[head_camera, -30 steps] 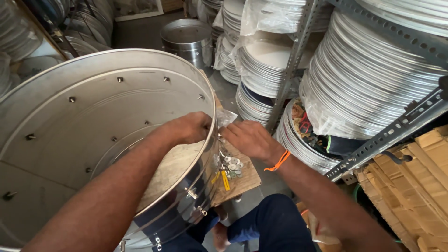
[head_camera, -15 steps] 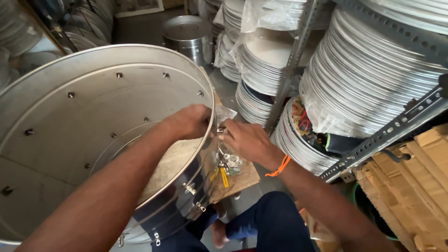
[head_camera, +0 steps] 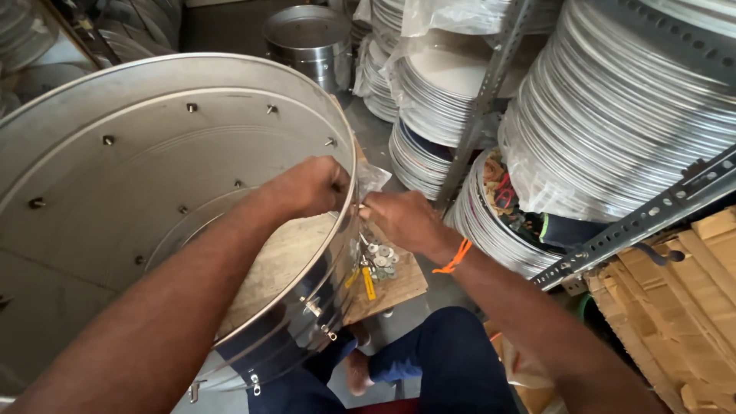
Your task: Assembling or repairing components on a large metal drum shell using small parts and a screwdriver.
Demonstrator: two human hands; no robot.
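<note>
A large steel drum (head_camera: 115,176) lies on its side in front of me, its open mouth toward me, with bolts set around its inner wall. My left hand (head_camera: 307,186) reaches inside and presses against the wall near the rim, fingers closed there. My right hand (head_camera: 402,221) is on the outside of the same spot on the rim, fingers pinched on something small that I cannot make out. Below it, a clear bag of washers and small fasteners (head_camera: 378,258) lies on a wooden board (head_camera: 399,285).
Stacks of round metal plates (head_camera: 613,115) fill slotted-angle shelving (head_camera: 483,100) at right, some in plastic wrap. A lidded steel pot (head_camera: 307,38) stands behind. Cardboard (head_camera: 682,307) is at lower right. My leg in blue trousers (head_camera: 437,360) is below.
My left hand has moved a little further along the inside of the rim, and my right hand has closed in to meet it from outside. The drum has stayed put.
</note>
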